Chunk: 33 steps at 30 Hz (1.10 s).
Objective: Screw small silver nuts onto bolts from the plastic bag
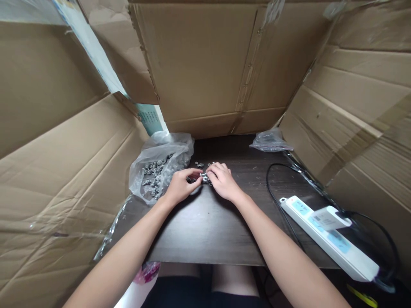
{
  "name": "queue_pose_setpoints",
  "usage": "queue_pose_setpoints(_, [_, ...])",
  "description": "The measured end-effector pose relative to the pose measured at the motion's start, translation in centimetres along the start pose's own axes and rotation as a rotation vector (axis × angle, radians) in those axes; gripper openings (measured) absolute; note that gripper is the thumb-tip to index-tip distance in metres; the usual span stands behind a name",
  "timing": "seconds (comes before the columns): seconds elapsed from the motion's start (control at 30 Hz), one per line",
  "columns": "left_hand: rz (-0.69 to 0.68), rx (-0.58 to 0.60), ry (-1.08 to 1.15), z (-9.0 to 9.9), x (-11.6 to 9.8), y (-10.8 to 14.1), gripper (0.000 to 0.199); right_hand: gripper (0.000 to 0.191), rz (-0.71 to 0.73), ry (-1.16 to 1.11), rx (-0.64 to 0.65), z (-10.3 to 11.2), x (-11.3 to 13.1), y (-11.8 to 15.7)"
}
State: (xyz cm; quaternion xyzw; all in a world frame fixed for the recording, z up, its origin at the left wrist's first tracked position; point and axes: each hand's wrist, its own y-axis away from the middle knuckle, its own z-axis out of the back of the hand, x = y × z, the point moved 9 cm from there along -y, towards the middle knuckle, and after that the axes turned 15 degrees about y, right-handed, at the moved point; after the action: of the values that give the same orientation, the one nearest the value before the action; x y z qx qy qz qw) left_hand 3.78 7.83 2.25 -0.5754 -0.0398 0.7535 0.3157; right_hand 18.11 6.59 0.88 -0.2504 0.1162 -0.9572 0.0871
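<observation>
Over the middle of the table, a small silvery bolt [203, 174] lies between the fingertips of both hands. My left hand [183, 185] is closed in a pinch at its left end, thumb and forefinger nearly together. My right hand [222, 181] has its fingers curled together round the right end, and they hide part of it. Just below the bolt is a shiny metal ring-like piece [205, 179]. Several more small metal fasteners [201, 165] lie on the tabletop behind and beneath the fingers, partly covered.
A clear plastic bag [138, 171] full of metal fasteners [156, 171] lies left of my hands. Another clear bag [271, 141] is at the back right. A white power strip [330, 239] with a black cable [268, 179] lies right. Cardboard walls [199, 60] surround the dark table [205, 239].
</observation>
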Motion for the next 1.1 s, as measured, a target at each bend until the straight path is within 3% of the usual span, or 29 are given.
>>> queue_pose_setpoints(0.23, [-0.018, 0.002, -0.024, 0.0, 0.0, 0.0, 0.022, 0.013, 0.097, -0.050, -0.076, 0.6, 0.9, 0.2])
queue_pose_setpoints(1.1, [0.018, -0.032, 0.001, 0.3, 0.1, -0.1, 0.022, 0.013, 0.059, -0.017, -0.051, 0.7, 1.0, 0.2])
